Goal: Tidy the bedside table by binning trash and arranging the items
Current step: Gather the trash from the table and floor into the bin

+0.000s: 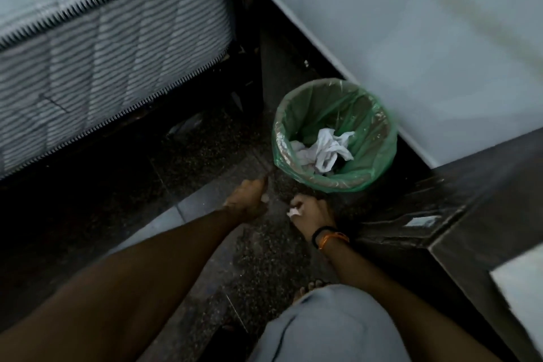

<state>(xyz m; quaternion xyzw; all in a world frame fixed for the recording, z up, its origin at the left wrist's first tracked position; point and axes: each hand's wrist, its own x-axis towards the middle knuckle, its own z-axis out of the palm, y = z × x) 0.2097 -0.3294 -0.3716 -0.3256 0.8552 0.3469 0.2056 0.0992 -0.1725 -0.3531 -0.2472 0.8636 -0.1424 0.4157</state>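
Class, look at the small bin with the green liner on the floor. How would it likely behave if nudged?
The bin probably slides or tips easily: it looks small and holds only crumpled white tissue, so likely light. The liner looks thin and floppy, apt to slip if grabbed.

Black and orange wristbands [329,236], grey shorts [329,329]

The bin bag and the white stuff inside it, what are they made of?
The bin bag looks like thin green plastic: it is shiny, see-through and wrinkled where it folds over the rim. The white stuff looks like crumpled tissue or paper: matte, soft creases. It could be thin cloth; the picture is too blurry to be sure.
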